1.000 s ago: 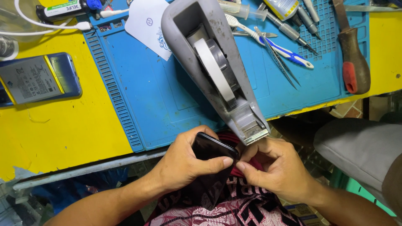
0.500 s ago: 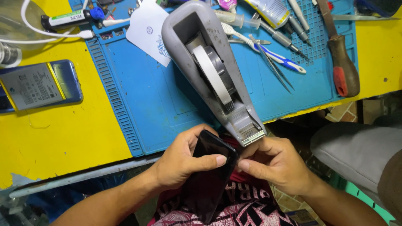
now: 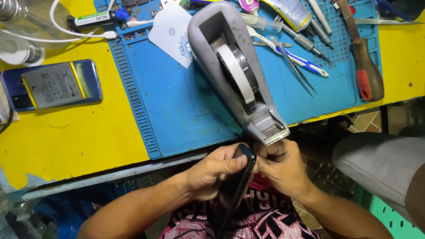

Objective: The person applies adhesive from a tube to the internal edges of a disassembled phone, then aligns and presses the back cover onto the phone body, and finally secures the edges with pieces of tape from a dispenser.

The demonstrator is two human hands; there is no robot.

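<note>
here the left hand (image 3: 212,170) and the right hand (image 3: 279,163) come together just below the table edge, both closed on a black phone (image 3: 237,186) held edge-on between them, its top corner pinched by the thumbs and its length running down toward the patterned shirt (image 3: 265,221). the phone sits right under the cutter end of a grey tape dispenser (image 3: 234,71), which lies slanted across a blue work mat (image 3: 177,106) on the yellow table (image 3: 75,132). to the left lies an opened blue phone (image 3: 53,84) with its battery showing. on the mat's right side lie tweezers (image 3: 296,66), a blue-handled tool (image 3: 305,64) and a red-and-brown-handled tool (image 3: 367,75).
</note>
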